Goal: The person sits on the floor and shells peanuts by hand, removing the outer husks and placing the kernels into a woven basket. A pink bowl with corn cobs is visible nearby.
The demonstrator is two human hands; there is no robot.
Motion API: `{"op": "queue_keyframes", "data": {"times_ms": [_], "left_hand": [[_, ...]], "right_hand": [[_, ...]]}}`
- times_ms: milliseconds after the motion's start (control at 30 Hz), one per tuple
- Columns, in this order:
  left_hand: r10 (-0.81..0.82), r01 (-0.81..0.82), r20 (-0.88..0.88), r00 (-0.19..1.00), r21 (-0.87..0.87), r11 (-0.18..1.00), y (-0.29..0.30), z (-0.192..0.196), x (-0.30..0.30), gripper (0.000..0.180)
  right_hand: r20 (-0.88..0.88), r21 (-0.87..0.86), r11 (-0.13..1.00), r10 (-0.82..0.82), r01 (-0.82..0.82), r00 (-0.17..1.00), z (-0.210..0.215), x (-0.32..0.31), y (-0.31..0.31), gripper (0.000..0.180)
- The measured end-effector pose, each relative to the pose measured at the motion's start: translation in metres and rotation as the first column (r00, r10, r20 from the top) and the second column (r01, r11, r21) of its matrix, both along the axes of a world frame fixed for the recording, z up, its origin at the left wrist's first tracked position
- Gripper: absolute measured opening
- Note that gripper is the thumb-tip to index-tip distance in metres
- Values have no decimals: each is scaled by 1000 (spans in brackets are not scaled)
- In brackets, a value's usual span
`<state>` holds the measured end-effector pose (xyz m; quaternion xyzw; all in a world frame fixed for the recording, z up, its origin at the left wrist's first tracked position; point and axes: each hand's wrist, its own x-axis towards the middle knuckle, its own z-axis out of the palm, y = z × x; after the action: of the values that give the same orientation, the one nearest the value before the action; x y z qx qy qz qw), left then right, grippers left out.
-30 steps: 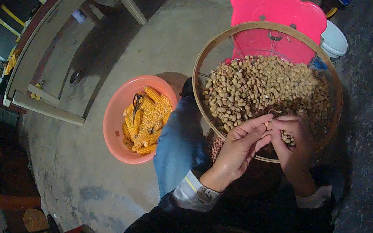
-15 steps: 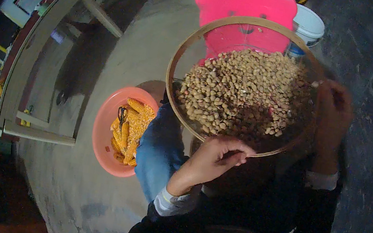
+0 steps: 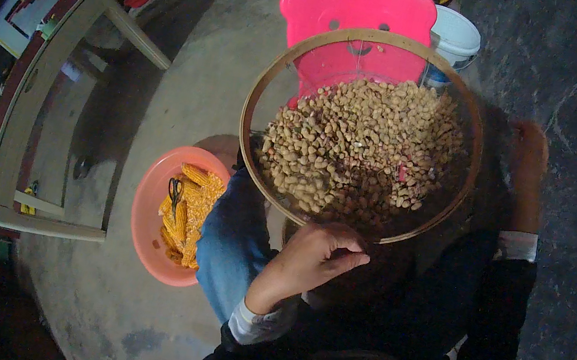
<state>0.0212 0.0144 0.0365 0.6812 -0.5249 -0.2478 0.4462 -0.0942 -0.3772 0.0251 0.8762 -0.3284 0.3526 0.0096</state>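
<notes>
A round wooden-rimmed sieve [image 3: 471,172] with a mesh bottom sits before me, holding a heap of what look like peanuts in their shells [image 3: 356,142]. A small pink scrap [image 3: 402,172] lies among them. My left hand [image 3: 314,257] is at the sieve's near rim, its fingers curled and thumb against the forefinger; what is in the pinch, if anything, is too small to make out. My right hand [image 3: 531,156] is off the sieve, beyond its right rim over the dark floor. Its fingers are in shadow, and their closure does not show.
Behind the sieve stands a bright pink plastic chair [image 3: 333,4], with a white bucket [image 3: 457,31] beside it. A salmon-pink basin [image 3: 144,244] of corn cobs and kernels, with black-handled scissors [image 3: 174,190] on top, is by my left knee. At the left is a wooden table [image 3: 14,134].
My right hand has left the sieve's right rim and moved outward. My left thumb has slipped from the top of the near rim to just below it. The view has shifted slightly.
</notes>
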Motion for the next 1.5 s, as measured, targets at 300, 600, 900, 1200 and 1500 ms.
{"op": "queue_keyframes", "data": {"times_ms": [300,600,900,1200,1500], "left_hand": [[46,-46,0,999,-45,998,-6,-7,-3,18],[55,-50,-64,996,73,996,-7,-2,-5,23],[78,-74,-90,993,41,996,-14,0,-6,21],[84,-72,-140,987,89,993,-10,3,-5,21],[86,-70,-195,977,89,994,-12,-4,-7,20]], "right_hand": [[-344,-76,885,409,-459,845,-30,97,61,28],[-359,15,885,440,-466,823,-52,117,57,28],[-455,369,689,719,-623,525,-56,98,99,40],[-31,771,161,976,-616,216,-14,80,140,35],[48,339,666,693,-665,719,-44,128,42,10]]}}
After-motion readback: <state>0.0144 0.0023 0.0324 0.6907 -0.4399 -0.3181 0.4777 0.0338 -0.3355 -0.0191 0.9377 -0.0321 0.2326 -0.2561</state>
